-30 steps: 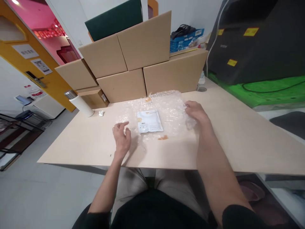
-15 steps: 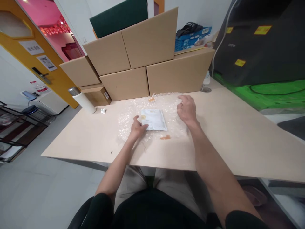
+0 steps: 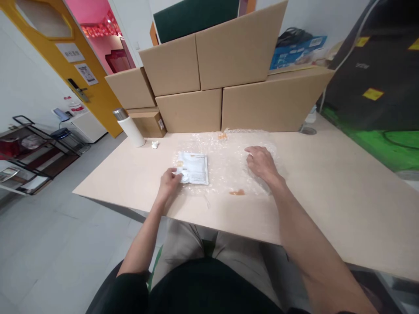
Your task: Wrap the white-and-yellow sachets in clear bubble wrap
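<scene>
Nothing can be read: door signs at upper left, print on the packet near centre and lettering on the dark case at upper right are too blurred.

And the left hand hides the packet's lower left corner, some of its fingers tucked out of sight! The packet carries print too small to read, and covers part of the bubble wrap. Over to the right hand: palm down, its underside hidden, contact impossible to call. Up top, the green box and yellow door get cropped; the black case and counter run off rightward. The blue basket? Its contents blur.
</scene>
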A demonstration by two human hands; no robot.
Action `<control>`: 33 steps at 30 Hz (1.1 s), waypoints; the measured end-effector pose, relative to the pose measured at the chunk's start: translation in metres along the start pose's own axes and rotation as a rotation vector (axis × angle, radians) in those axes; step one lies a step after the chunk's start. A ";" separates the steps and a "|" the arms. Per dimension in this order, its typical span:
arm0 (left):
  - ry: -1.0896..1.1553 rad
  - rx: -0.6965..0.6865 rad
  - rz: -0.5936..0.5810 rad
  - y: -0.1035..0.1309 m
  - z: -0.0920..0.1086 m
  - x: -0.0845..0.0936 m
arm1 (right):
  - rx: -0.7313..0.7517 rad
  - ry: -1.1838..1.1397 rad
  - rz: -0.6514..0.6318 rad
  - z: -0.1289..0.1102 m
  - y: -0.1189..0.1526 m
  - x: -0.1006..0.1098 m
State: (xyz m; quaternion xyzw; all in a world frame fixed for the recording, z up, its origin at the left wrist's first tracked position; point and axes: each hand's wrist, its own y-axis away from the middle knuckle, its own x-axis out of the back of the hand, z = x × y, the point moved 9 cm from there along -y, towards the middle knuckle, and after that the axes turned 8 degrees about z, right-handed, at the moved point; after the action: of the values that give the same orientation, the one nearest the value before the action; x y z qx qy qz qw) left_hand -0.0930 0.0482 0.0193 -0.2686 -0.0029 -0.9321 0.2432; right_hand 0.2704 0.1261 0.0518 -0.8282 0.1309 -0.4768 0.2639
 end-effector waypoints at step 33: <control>0.578 0.227 -0.073 0.006 -0.021 0.008 | 0.474 -0.280 -0.578 -0.172 0.087 -0.086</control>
State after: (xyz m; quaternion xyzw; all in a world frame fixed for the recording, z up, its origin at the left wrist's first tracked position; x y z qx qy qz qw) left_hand -0.1064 0.0363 0.0042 0.0369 -0.0472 -0.9717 0.2285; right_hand 0.0816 0.0406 0.0104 -0.8040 -0.2585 -0.4307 0.3182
